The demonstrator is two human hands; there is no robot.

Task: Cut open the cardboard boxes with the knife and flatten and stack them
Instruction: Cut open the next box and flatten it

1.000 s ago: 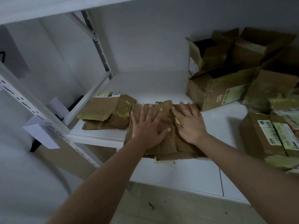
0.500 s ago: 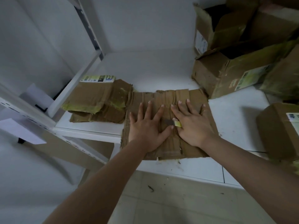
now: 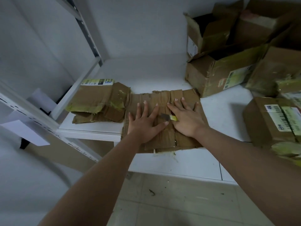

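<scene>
Sideways, knife (image 3: 168,117) blade pointing left.

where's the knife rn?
Head view, centre: the knife lies on the flattened cardboard, pinned under the right hand, its blade poking out toward the left hand thumb.

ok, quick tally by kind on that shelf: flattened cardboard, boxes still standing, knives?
Flattened cardboard stacks: 2
Boxes still standing: at least 5, the pile runs off the right edge
Knife: 1
Total: at least 8
</scene>
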